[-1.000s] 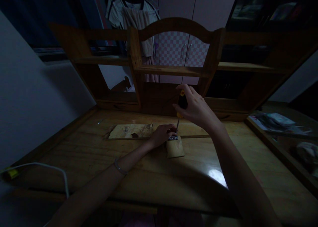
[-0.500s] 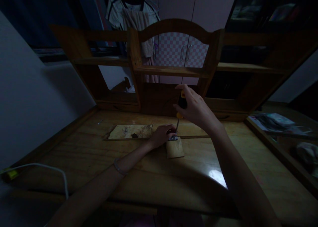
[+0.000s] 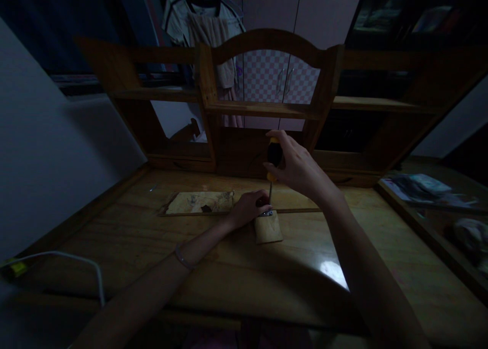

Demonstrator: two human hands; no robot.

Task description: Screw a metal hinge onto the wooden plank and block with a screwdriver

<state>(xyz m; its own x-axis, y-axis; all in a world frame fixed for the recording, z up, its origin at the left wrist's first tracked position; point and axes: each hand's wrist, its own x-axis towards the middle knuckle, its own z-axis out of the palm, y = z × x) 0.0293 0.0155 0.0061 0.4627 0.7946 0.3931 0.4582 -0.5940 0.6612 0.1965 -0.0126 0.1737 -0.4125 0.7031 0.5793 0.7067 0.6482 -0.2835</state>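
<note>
My right hand is wrapped round the yellow-and-black handle of a screwdriver. The screwdriver stands nearly upright, its shaft pointing down beside my left fingers. A small metal plate with holes lies at the far end of a short wooden block. My left hand is closed there, thumb and fingers at the metal plate and close to the screwdriver's tip. Behind the block, a long wooden board with a worn, torn surface runs left to right, partly covered by my left hand. The tip's exact contact is hidden.
Everything lies on a wooden desk backed by a wooden shelf unit. A small shiny item lies at the back left. A white cable crosses the left front. Papers and bags sit beyond the right edge.
The screwdriver handle has shifted slightly left and become more upright, with my right hand moving along. My left hand stays by the metal plate.
</note>
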